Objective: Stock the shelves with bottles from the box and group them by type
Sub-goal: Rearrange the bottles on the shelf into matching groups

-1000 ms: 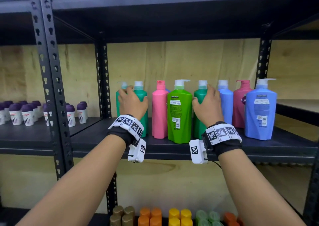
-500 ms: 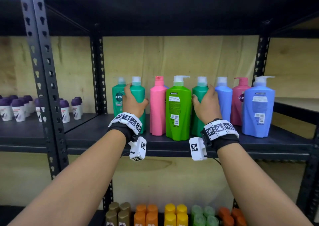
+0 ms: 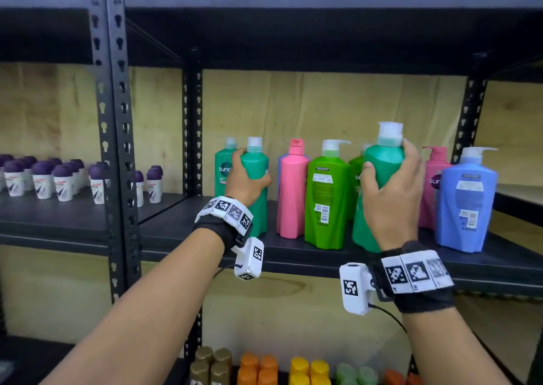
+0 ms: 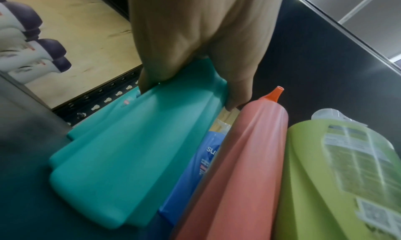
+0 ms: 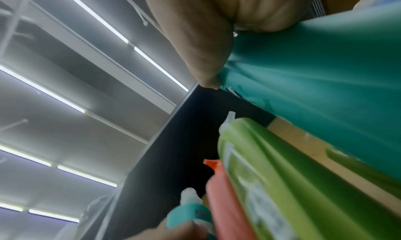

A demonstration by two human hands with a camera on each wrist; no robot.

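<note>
On the black middle shelf (image 3: 293,257) stands a row of tall pump bottles. My left hand (image 3: 245,179) grips a teal bottle (image 3: 260,179) near the row's left end, fingers wrapped round its body; it stands upright on the shelf. A second teal bottle (image 3: 223,170) is behind it. My right hand (image 3: 390,196) grips another teal bottle (image 3: 385,161) high on its shoulder, held taller and nearer to me than its neighbours. In the wrist views each hand (image 4: 195,38) (image 5: 201,46) wraps a teal bottle (image 4: 130,149) (image 5: 325,72).
Between my hands stand a pink bottle (image 3: 292,190) and a light green bottle (image 3: 327,199). To the right are a pink pump bottle (image 3: 435,185) and a blue one (image 3: 467,205). Purple-capped deodorants (image 3: 44,179) fill the left bay. Small coloured bottles (image 3: 264,367) stand on the lower shelf.
My right hand has drawn its teal bottle up and toward me, out of the row. My left hand keeps its grip on the left teal bottle, which stays in place.
</note>
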